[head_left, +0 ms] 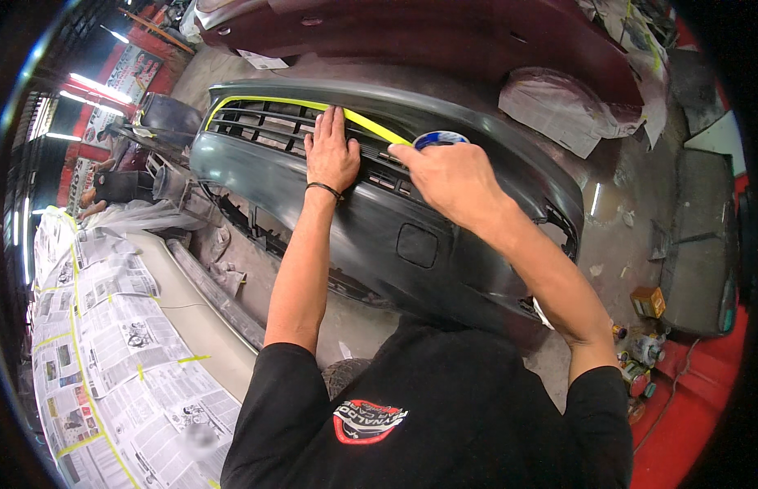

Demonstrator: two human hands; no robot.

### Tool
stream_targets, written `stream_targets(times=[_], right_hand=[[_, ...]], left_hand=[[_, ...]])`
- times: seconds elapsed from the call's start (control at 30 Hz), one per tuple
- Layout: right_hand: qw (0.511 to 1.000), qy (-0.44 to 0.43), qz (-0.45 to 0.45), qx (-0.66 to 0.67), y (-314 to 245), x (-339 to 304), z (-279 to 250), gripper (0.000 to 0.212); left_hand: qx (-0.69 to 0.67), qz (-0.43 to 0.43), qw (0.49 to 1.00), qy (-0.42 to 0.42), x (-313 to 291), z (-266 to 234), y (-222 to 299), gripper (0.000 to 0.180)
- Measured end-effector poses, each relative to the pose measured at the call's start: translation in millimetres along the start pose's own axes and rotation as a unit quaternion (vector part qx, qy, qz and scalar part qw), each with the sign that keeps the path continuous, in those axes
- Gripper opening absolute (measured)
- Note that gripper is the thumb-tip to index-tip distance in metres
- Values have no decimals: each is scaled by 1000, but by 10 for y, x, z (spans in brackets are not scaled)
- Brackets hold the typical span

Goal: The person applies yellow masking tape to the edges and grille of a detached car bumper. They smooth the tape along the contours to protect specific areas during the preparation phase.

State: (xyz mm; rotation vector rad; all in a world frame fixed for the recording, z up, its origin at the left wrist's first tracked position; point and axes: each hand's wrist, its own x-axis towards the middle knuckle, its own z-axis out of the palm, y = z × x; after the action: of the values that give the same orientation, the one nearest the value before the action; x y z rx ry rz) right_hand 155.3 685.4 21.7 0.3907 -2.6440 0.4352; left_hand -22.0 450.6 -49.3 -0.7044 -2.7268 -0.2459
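A black car bumper [371,220] lies in front of me, with a slatted grille [265,124] along its upper middle. Bright yellow masking tape [269,99] follows the grille's top edge from the left corner to my left hand [333,153]. That hand lies flat with fingers stretched, pressing at the tape's edge. From there a free strip runs taut to my right hand [452,175], whose fingers are closed round the tape roll [441,138]. The roll's blue and white core shows above the knuckles. My right fingertips are partly hidden.
A dark red car body panel [411,41] stands beyond the bumper, its wheel covered with paper [550,114]. At left, a beige car [195,285] is masked with newspaper [150,359]. Several cans and a yellow box [648,302] sit at right, near a dark panel [701,236].
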Motion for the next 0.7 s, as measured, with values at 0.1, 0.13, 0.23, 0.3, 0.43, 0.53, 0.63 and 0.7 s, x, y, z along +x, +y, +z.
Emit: stream_targets(times=[0.1, 0.13, 0.23, 0.3, 0.43, 0.53, 0.63, 0.7], right_hand=[[999, -7, 28, -30, 262, -201, -23, 35], [999, -5, 23, -40, 367, -298, -37, 40], [1000, 0, 31, -7, 522, -516, -160, 42], [999, -4, 46, -16, 579, -616, -184, 45], [997, -2, 58, -42, 603, -704, -241, 45], [995, -3, 61, -74, 587, -744, -187, 48], [990, -2, 86, -107, 529, -702, -202, 47], [985, -9, 115, -128, 512, -664, -181, 45]], left_hand=[[-3, 11, 1000, 12, 19, 31, -8, 75], [-3, 14, 1000, 15, 16, 34, -14, 75], [4, 9, 1000, 4, 8, 8, 16, 76], [10, 13, 1000, -2, 20, 5, 12, 76], [13, 16, 1000, -3, 3, 31, -1, 75], [18, 23, 1000, 0, -12, 34, -18, 74], [20, 26, 999, -5, -12, 2, 24, 73], [21, 26, 999, -13, -16, -35, 53, 72]])
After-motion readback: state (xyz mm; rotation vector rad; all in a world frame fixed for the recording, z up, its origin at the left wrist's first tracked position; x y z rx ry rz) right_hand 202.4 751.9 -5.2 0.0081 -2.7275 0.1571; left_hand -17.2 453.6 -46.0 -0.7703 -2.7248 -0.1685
